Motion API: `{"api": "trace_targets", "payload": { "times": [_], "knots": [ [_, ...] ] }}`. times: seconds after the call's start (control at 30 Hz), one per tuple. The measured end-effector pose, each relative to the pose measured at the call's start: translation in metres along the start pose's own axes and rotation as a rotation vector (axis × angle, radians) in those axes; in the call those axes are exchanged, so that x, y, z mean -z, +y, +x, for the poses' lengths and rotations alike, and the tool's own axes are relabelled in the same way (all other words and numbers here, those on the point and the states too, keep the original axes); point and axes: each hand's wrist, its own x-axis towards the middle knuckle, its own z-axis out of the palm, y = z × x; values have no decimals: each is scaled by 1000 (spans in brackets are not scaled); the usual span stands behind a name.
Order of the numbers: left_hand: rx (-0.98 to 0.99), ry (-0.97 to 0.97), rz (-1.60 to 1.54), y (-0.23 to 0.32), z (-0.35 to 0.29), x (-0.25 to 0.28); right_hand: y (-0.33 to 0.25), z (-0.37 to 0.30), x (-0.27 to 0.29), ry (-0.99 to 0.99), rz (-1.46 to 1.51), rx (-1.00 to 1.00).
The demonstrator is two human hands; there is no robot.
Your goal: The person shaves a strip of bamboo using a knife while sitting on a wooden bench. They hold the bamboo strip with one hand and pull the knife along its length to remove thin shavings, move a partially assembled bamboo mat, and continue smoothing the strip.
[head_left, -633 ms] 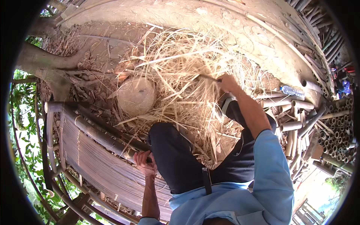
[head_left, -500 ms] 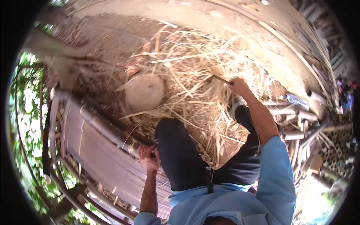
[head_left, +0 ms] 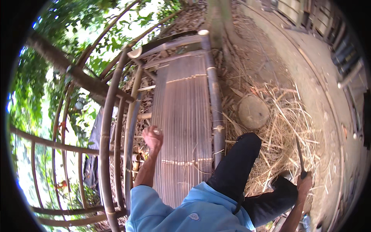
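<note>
My left hand [head_left: 152,138] is closed above the left side of a slatted bamboo bench [head_left: 185,116]. A small shiny, pale patch shows at its fingers, but what it holds is too small to name. Low on the right, my right hand [head_left: 304,182] grips the handle of a long, dark-bladed knife [head_left: 299,152]. The blade points away from me, over a heap of pale bamboo strips [head_left: 284,143]. A round-topped chopping block [head_left: 253,112] stands at the heap's left edge, beyond my bent knee.
A bamboo railing [head_left: 106,139] runs along the left, with green leaves behind it. A thick bamboo pole [head_left: 218,116] edges the bench's right side. Beyond the bench rises a tree trunk [head_left: 219,23]. A pale earthen ledge [head_left: 328,104] curves along the right.
My view has swung left, bringing the bench to the middle. My left hand has moved from beside my knee to over the bench. My right hand still holds the knife, now lower right.
</note>
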Motion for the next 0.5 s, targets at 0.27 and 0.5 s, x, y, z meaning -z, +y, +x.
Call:
{"api": "trace_targets", "payload": {
  "times": [0.27, 0.5],
  "knots": [
    [296, -58, 367, -145, -106, 83, -25, 9, -11, 3, -16, 9],
    [445, -303, 508, -213, -171, 112, -76, 6, -13, -55, -134, 130]
  ]
}}
